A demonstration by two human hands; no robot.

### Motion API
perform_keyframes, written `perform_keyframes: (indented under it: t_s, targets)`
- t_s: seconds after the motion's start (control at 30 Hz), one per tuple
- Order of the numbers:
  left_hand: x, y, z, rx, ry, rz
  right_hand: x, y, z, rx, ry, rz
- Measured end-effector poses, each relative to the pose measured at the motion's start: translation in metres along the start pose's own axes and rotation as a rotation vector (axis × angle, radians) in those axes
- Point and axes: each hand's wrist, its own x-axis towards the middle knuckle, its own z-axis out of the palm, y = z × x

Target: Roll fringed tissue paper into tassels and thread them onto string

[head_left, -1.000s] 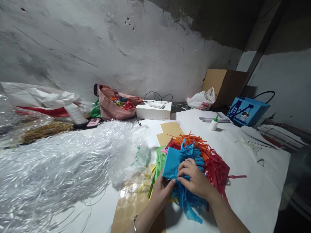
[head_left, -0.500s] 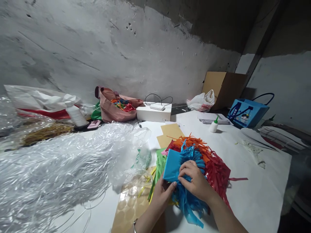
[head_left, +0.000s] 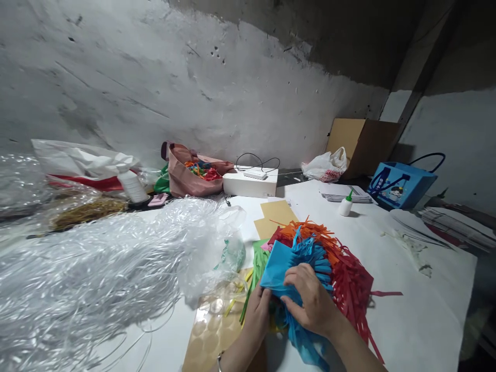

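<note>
A sheet of blue fringed tissue paper (head_left: 277, 266) lies over other fringed tissue, with its uncut, folded end at the left and cut strips fanning out to the right and down. My left hand (head_left: 258, 310) pinches the lower left edge of this uncut end between thumb and fingers. Over the blue strips, my right hand (head_left: 308, 297) is curled with thumb and fingertips on the paper; what lies under its palm is hidden. Around the blue sheet are orange tissue strips (head_left: 323, 235), red tissue strips (head_left: 352, 281) and green tissue strips (head_left: 259, 263).
A heap of clear plastic strands (head_left: 116, 258) covers the table's left side. A brown sheet of round clear stickers (head_left: 211, 330) lies near my left forearm. Behind are a pink bag (head_left: 186, 178), a white box (head_left: 251, 185), a glue bottle (head_left: 346, 206) and a blue bag (head_left: 401, 186).
My right thumb and fingers have spread slightly on the blue strips. My left thumb has drawn back toward the paper's lower edge. The view has shifted slightly.
</note>
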Motion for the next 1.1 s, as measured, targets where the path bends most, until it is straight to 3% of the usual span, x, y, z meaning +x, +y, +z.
perform_keyframes:
  t_s: [0.2, 0.53, 0.67, 0.8, 0.97, 1.1]
  targets:
    - [-0.001, 0.002, 0.004, 0.075, -0.022, 0.086, -0.001, -0.011, 0.019, -0.289, 0.034, 0.01]
    - [-0.002, 0.021, 0.005, 0.31, -0.123, 0.287, 0.009, -0.009, 0.021, -0.452, 0.058, 0.004]
    - [0.008, 0.032, 0.006, 0.442, -0.187, 0.328, 0.026, -0.004, 0.001, -0.514, 0.002, 0.032]
    - [0.019, 0.05, 0.01, 0.542, -0.191, 0.329, 0.055, 0.0, -0.031, -0.55, -0.168, 0.095]
    - [0.02, 0.071, 0.013, 0.588, -0.152, 0.282, 0.083, 0.006, -0.062, -0.605, -0.307, 0.268]
    - [0.012, 0.075, 0.01, 0.516, -0.14, 0.235, 0.089, 0.021, -0.086, -0.638, -0.312, 0.461]
